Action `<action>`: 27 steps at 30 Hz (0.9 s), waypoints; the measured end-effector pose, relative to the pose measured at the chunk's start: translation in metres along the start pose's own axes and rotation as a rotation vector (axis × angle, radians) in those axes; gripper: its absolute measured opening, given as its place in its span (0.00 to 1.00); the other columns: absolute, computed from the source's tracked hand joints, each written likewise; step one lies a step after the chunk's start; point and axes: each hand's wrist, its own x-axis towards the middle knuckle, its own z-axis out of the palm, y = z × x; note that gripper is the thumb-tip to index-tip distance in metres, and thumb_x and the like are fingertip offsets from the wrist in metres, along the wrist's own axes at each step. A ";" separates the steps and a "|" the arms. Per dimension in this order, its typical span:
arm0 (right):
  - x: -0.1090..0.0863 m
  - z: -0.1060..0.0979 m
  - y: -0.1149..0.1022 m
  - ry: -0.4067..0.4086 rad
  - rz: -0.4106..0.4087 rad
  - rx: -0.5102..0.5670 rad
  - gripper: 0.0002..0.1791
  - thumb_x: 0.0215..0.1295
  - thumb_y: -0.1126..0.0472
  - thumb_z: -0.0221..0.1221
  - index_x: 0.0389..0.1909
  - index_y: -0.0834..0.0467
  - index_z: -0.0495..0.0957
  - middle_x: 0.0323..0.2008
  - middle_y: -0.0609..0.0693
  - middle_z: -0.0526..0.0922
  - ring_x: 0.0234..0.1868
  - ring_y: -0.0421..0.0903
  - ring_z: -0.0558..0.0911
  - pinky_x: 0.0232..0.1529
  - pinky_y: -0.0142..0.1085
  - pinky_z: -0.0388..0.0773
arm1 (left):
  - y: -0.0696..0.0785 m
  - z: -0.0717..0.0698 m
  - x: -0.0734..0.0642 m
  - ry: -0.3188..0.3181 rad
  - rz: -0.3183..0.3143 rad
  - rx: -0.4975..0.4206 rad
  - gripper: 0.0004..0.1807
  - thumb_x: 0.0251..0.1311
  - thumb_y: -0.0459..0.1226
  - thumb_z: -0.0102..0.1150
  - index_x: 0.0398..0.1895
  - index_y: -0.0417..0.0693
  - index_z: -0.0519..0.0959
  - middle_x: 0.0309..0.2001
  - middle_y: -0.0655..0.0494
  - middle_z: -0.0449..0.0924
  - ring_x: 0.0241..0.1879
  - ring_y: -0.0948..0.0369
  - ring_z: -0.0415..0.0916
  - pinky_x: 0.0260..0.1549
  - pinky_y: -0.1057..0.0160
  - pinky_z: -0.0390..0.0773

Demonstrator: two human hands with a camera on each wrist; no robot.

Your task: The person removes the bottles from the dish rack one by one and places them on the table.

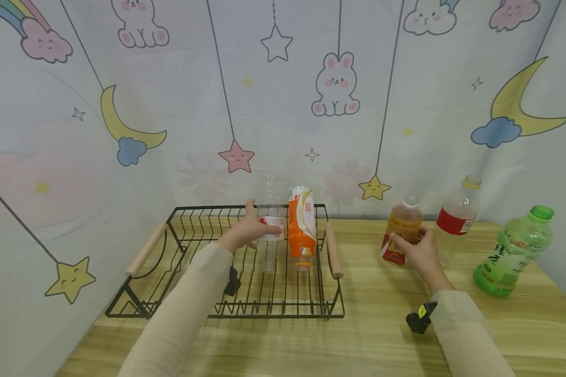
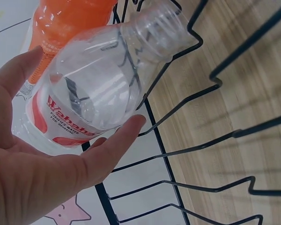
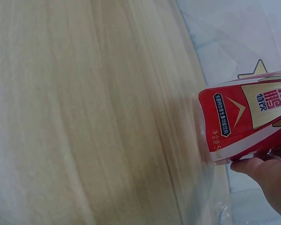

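Note:
An upside-down clear water bottle point(image 2: 100, 72) with a red and white label stands neck-down in the black wire rack point(image 1: 273, 316). My left hand point(image 1: 245, 230) is beside it, thumb and fingers spread around its label with the fingertips right at its sides. Right next to it, an orange and white bottle point(image 1: 303, 225) also points neck-down in the rack. On the right, my right hand point(image 1: 420, 254) grips a red and gold drink bottle point(image 1: 402, 230) low on its side. That bottle is upright, uncapped and slightly tilted, its base close to the table.
A clear bottle with a red label point(image 1: 457, 220) and a green bottle with a green cap point(image 1: 514, 251) stand at the right of the wooden table point(image 1: 372, 324). The rack has wooden handles point(image 1: 334, 250) at both ends. A patterned cloth point(image 1: 283, 120) hangs behind.

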 end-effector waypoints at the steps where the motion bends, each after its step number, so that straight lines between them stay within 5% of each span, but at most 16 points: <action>1: 0.000 0.000 0.000 0.001 0.004 -0.001 0.53 0.64 0.42 0.58 0.71 0.65 0.36 0.71 0.70 0.48 0.71 0.66 0.54 0.69 0.57 0.54 | 0.000 0.000 0.000 -0.002 0.002 -0.001 0.65 0.54 0.47 0.69 0.74 0.54 0.22 0.73 0.34 0.46 0.64 0.39 0.63 0.48 0.41 0.77; 18: 0.000 0.001 0.004 -0.003 0.022 -0.006 0.55 0.63 0.41 0.59 0.72 0.64 0.34 0.72 0.70 0.46 0.73 0.65 0.51 0.70 0.56 0.52 | -0.005 0.006 0.003 0.001 -0.017 -0.016 0.65 0.53 0.42 0.71 0.74 0.54 0.24 0.70 0.33 0.51 0.58 0.36 0.70 0.42 0.45 0.81; 27: 0.000 0.000 0.002 -0.005 -0.076 0.032 0.57 0.63 0.44 0.61 0.73 0.58 0.27 0.74 0.67 0.40 0.75 0.63 0.45 0.71 0.59 0.47 | -0.002 0.003 0.002 0.000 -0.019 -0.047 0.63 0.54 0.41 0.70 0.74 0.54 0.25 0.68 0.35 0.54 0.58 0.36 0.70 0.46 0.42 0.79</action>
